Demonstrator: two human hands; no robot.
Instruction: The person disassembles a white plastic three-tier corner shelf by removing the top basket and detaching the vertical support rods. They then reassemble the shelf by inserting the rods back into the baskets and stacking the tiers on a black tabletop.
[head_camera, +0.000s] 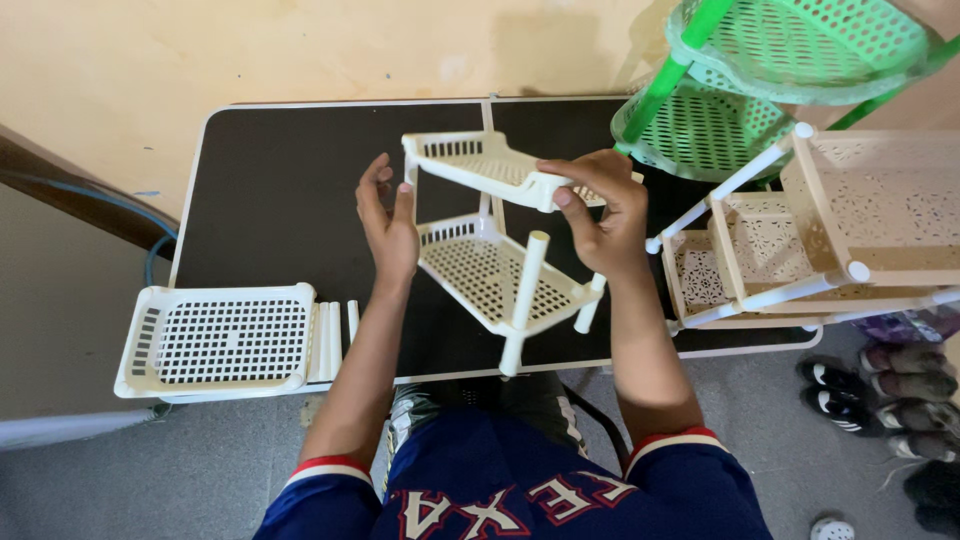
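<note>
A half-built white plastic rack stands on the black table (270, 190). Its lower perforated tray (485, 270) carries white posts, one of them (525, 300) sticking up at the near corner. The upper tray (480, 165) sits tilted above it. My right hand (600, 215) grips the right edge of that upper tray. My left hand (388, 225) is flat against the left side of the rack, fingers apart, beside a post.
A spare white tray (215, 340) lies at the table's left front corner, with several loose white posts (332, 335) next to it. A beige rack (800, 230) lies on its side at right, a green rack (760, 80) behind it. Shoes (890, 390) sit on the floor.
</note>
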